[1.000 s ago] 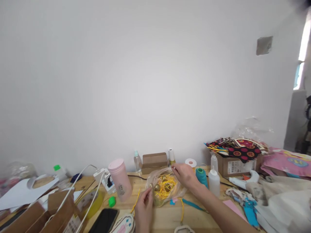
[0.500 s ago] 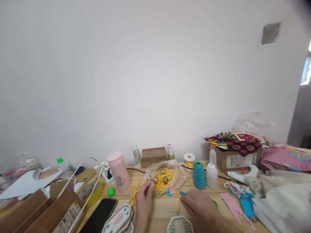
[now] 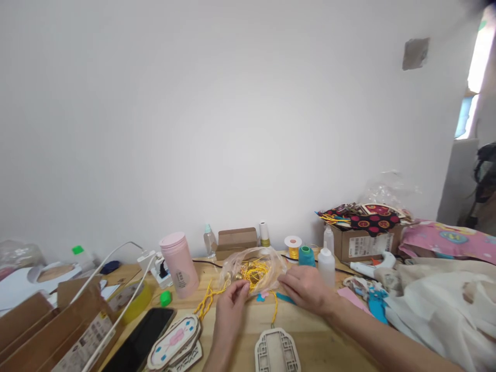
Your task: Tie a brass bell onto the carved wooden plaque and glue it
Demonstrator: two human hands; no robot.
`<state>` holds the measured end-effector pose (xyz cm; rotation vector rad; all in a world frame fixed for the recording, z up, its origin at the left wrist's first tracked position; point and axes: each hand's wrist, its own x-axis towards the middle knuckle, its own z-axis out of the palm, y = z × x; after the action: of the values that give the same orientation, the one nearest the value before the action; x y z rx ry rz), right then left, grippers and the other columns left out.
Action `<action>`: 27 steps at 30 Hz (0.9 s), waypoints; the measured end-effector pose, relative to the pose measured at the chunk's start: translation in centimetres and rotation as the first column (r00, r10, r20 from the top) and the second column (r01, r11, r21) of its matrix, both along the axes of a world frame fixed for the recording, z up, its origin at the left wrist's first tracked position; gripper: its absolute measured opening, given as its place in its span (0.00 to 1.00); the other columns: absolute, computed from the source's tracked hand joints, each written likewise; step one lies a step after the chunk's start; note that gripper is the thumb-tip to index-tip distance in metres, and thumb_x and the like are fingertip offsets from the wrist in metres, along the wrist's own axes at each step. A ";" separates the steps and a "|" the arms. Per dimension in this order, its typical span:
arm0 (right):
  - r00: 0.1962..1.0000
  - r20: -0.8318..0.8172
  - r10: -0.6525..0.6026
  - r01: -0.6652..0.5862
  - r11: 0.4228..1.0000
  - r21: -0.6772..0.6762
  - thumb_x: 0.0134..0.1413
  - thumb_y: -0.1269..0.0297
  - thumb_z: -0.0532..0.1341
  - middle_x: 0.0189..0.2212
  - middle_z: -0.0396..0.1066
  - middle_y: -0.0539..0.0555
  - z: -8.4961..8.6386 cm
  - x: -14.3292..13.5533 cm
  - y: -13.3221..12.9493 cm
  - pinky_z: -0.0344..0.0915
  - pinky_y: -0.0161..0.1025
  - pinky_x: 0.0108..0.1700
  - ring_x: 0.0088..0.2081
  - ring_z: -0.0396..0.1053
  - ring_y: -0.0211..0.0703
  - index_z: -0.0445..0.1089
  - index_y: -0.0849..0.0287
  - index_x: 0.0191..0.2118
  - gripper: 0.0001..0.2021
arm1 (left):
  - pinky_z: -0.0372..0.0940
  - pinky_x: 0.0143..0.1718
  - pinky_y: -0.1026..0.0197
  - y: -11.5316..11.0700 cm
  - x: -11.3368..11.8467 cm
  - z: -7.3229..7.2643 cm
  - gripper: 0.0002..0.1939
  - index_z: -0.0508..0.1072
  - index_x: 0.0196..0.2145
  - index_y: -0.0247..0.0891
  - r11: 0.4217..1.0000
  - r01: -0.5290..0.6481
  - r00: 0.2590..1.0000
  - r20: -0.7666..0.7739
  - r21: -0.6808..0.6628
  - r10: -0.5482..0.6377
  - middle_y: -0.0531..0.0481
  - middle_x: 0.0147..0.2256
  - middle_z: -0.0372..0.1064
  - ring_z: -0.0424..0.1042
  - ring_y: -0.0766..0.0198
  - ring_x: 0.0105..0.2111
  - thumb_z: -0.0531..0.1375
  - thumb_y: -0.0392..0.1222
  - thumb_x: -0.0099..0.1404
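Note:
My left hand [image 3: 231,305] is at the near edge of a clear plastic bag [image 3: 273,268], its thumb and fingertips pinched together; what they hold is too small to make out. The bag lies open with yellow cords [image 3: 256,273] and gold bells in it. At the bag's right side, my right hand [image 3: 304,287] has its fingers closed, and anything between them is hidden. Below the hands lies a wooden lattice frame [image 3: 276,351] with a yellow cord at its top. To the left is a stack of decorated wooden plaques [image 3: 176,341] with yellow cords.
A black phone [image 3: 141,338], a pink cup [image 3: 180,266] and a cardboard box [image 3: 73,330] are on the left. Behind the right hand are a teal thread spool [image 3: 306,256] and a white squeeze bottle [image 3: 326,266]. White cloth [image 3: 445,305] lies at the right.
The view has turned to the right. My right hand has moved forward, beside the bag and in front of the teal spool. My left hand stays pinched at the bag's near edge.

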<state>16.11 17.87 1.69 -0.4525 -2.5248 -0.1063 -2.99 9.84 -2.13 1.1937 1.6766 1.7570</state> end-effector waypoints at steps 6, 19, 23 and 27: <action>0.965 -0.228 -0.132 0.048 0.939 -0.341 0.52 0.66 0.51 0.24 0.70 0.50 0.6 0.8 -3.8 0.55 0.33 0.29 0.27 0.64 0.37 0.68 0.56 0.30 0.09 | 0.64 0.35 0.59 -0.2 1.4 0.8 0.13 0.74 0.28 0.33 0.994 0.105 0.992 0.065 -0.012 -0.105 0.46 0.28 0.73 0.70 0.60 0.30 0.63 0.43 0.43; 0.910 -0.037 0.413 -0.394 0.834 -0.386 0.40 0.75 0.57 0.30 0.67 0.49 -1.7 1.6 -7.9 0.56 0.32 0.32 0.31 0.62 0.36 0.68 0.57 0.29 0.08 | 0.62 0.34 0.65 -0.9 3.3 1.7 0.11 0.72 0.23 0.33 0.972 0.233 0.934 0.279 -0.003 -0.223 0.53 0.20 0.69 0.67 0.68 0.24 0.61 0.46 0.49; 0.755 0.128 0.643 -0.522 0.707 -0.477 0.43 0.71 0.57 0.29 0.67 0.49 -1.8 1.3 -8.6 0.57 0.31 0.32 0.32 0.62 0.36 0.67 0.58 0.25 0.02 | 0.62 0.31 0.68 -0.9 2.7 1.6 0.10 0.72 0.26 0.33 0.973 0.232 0.912 0.347 0.002 -0.218 0.53 0.22 0.69 0.66 0.72 0.23 0.61 0.43 0.49; 0.710 0.253 0.658 -0.442 0.695 -0.567 0.44 0.75 0.57 0.23 0.64 0.47 -3.2 0.5 -9.3 0.56 0.29 0.25 0.27 0.62 0.34 0.63 0.57 0.23 0.06 | 0.63 0.31 0.70 -1.0 2.2 1.7 0.09 0.71 0.28 0.34 0.972 0.236 0.884 0.412 0.013 -0.221 0.54 0.24 0.69 0.66 0.74 0.23 0.62 0.41 0.49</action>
<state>16.63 8.54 -1.56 0.2502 -3.0144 0.7490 -0.77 8.82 -0.43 0.8829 1.2608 1.6770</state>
